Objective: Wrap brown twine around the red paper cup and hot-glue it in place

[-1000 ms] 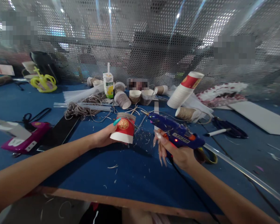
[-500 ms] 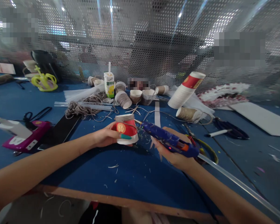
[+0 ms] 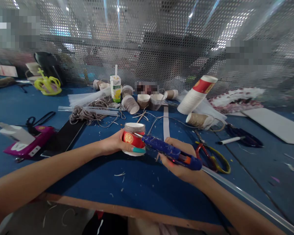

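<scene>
My left hand (image 3: 116,142) is wrapped round a red and white paper cup (image 3: 135,141), its thumb across the cup's lower front. Grey cord circles the cup just under its rim. In my right hand (image 3: 177,163) is a blue hot glue gun (image 3: 170,149), held with its metal nozzle pointing left at the red front of the cup; I cannot tell whether the tip touches. A long clear glue stick (image 3: 240,192) runs out of the gun's back end. Grey cord (image 3: 85,114) lies in a loose heap behind my left hand.
Scissors (image 3: 214,158) lie beyond my right wrist. Several cord-wrapped cups, a juice carton (image 3: 116,88) and a leaning stack of paper cups (image 3: 194,96) stand at the back before a perforated metal screen (image 3: 127,42). A purple power strip (image 3: 30,142) sits at left.
The cup has turned more upright and shifted slightly right. The glue gun has moved left and a little down, its nozzle going from the cup's upper side edge to its red front.
</scene>
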`<move>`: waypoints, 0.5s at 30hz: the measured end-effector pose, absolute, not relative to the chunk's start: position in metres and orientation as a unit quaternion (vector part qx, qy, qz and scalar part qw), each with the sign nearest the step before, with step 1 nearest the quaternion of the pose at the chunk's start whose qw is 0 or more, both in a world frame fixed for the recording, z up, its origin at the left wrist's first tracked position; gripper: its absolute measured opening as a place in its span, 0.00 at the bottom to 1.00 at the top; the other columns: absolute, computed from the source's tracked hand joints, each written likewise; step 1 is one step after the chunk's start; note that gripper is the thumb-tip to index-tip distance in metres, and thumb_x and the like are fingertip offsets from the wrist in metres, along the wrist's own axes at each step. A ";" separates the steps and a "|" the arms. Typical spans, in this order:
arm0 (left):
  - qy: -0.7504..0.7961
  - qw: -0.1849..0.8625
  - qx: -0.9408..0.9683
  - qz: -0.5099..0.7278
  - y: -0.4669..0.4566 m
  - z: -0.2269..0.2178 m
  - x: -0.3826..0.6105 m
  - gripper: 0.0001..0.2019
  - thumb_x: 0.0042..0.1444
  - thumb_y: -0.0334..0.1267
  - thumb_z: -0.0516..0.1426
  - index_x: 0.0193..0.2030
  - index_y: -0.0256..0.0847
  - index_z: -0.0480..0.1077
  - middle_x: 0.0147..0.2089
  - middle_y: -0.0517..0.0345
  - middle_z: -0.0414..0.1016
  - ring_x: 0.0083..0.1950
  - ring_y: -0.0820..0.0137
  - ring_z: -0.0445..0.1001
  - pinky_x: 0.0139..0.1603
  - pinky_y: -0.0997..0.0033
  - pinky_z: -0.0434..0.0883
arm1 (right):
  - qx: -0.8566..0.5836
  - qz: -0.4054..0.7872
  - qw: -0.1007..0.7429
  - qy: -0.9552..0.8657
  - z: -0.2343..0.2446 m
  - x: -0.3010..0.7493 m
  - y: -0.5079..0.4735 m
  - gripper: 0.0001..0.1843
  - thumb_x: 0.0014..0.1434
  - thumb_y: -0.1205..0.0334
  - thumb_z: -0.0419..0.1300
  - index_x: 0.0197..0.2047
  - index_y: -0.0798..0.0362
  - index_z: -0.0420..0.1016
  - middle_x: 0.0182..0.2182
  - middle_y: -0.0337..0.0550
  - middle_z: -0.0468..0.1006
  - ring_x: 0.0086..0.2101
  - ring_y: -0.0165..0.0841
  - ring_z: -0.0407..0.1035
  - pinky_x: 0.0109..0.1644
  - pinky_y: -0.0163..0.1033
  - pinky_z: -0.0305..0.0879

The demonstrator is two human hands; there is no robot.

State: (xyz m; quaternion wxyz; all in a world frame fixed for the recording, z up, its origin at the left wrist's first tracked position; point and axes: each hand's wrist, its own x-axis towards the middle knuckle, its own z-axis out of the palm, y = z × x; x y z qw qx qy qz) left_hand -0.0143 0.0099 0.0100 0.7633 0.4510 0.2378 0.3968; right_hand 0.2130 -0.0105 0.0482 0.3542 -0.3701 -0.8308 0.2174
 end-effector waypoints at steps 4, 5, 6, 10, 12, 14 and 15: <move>0.240 0.757 0.458 0.399 0.010 0.010 -0.014 0.29 0.31 0.33 0.72 0.44 0.37 0.71 0.37 0.54 0.79 0.37 0.67 0.77 0.47 0.64 0.70 | -0.365 0.214 0.368 -0.828 0.048 0.212 -0.009 0.08 0.48 0.67 0.57 0.21 0.50 0.63 0.16 0.33 0.67 0.18 0.26 0.61 0.21 0.33 0.56; 0.242 0.755 0.460 0.399 0.010 0.010 -0.014 0.29 0.31 0.33 0.72 0.44 0.36 0.72 0.37 0.54 0.79 0.37 0.67 0.77 0.47 0.64 0.70 | -0.367 0.216 0.360 -0.831 0.048 0.212 -0.009 0.08 0.48 0.67 0.57 0.21 0.50 0.63 0.16 0.33 0.67 0.18 0.26 0.61 0.21 0.33 0.56; 0.244 0.753 0.461 0.400 0.010 0.010 -0.014 0.29 0.31 0.33 0.72 0.44 0.36 0.72 0.37 0.54 0.79 0.38 0.67 0.76 0.48 0.63 0.70 | -0.369 0.216 0.353 -0.832 0.049 0.212 -0.009 0.08 0.48 0.68 0.57 0.21 0.50 0.63 0.17 0.33 0.67 0.18 0.27 0.61 0.21 0.34 0.56; 0.256 0.747 0.456 0.410 0.010 0.010 -0.014 0.30 0.30 0.31 0.72 0.45 0.36 0.72 0.39 0.54 0.79 0.39 0.67 0.76 0.48 0.64 0.69 | -0.375 0.206 0.345 -0.836 0.050 0.214 -0.010 0.09 0.48 0.68 0.57 0.20 0.50 0.61 0.17 0.34 0.65 0.19 0.27 0.59 0.22 0.34 0.55; 0.253 0.747 0.455 0.413 0.010 0.010 -0.014 0.30 0.30 0.31 0.72 0.45 0.36 0.72 0.39 0.55 0.79 0.39 0.67 0.76 0.49 0.64 0.69 | -0.375 0.202 0.341 -0.838 0.050 0.215 -0.010 0.09 0.48 0.68 0.56 0.20 0.50 0.60 0.17 0.33 0.64 0.19 0.27 0.58 0.23 0.34 0.54; 0.251 0.747 0.454 0.416 0.010 0.010 -0.013 0.30 0.30 0.31 0.72 0.45 0.37 0.72 0.39 0.54 0.79 0.39 0.67 0.76 0.50 0.62 0.69 | -0.378 0.203 0.336 -0.839 0.050 0.215 -0.010 0.08 0.48 0.68 0.56 0.20 0.50 0.61 0.17 0.34 0.65 0.19 0.27 0.59 0.23 0.34 0.55; 0.251 0.747 0.453 0.417 0.010 0.011 -0.013 0.30 0.30 0.30 0.72 0.46 0.37 0.72 0.39 0.54 0.79 0.40 0.66 0.76 0.50 0.62 0.68 | -0.379 0.203 0.334 -0.839 0.051 0.215 -0.010 0.08 0.48 0.68 0.56 0.20 0.50 0.61 0.17 0.34 0.65 0.19 0.27 0.59 0.23 0.34 0.55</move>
